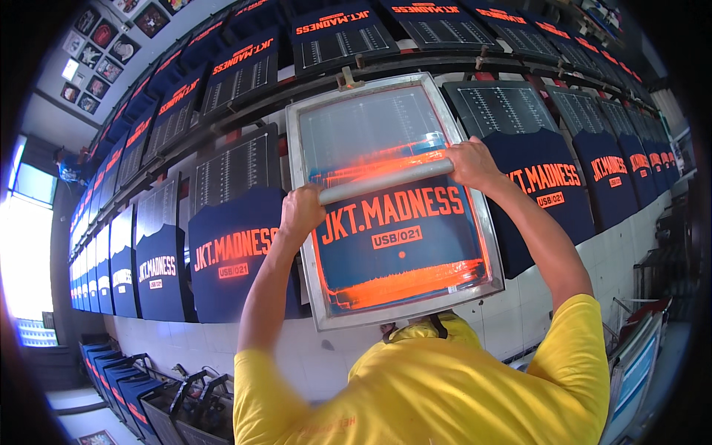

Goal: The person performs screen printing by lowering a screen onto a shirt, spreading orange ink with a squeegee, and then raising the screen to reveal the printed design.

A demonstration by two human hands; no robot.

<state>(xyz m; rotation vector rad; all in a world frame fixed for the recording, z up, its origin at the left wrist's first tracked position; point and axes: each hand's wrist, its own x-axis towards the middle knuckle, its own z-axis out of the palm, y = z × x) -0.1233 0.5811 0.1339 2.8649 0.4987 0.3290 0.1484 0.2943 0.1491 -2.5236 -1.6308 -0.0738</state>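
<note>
A long squeegee (387, 180) with a grey bar-shaped handle lies across a printing screen (295, 137), a metal-framed mesh. My left hand (302, 210) is wrapped round its left end, and my right hand (473, 165) grips the right end, slightly farther off. Both arms reach forward over the frame. Wet orange ink (386, 159) streaks the mesh just beyond the squeegee, and a thick orange band (408, 284) lies along the near end. Between them, orange block lettering shows on dark blue. The squeegee's blade is hidden under its handle.
Navy shirt pieces on dark boards flank the screen: one with orange print (230, 248) to the left, another (545, 185) to the right. Farther left hangs one with white print (157, 267). A second long row of boards (348, 44) runs behind. Someone in blue (70, 167) stands far left.
</note>
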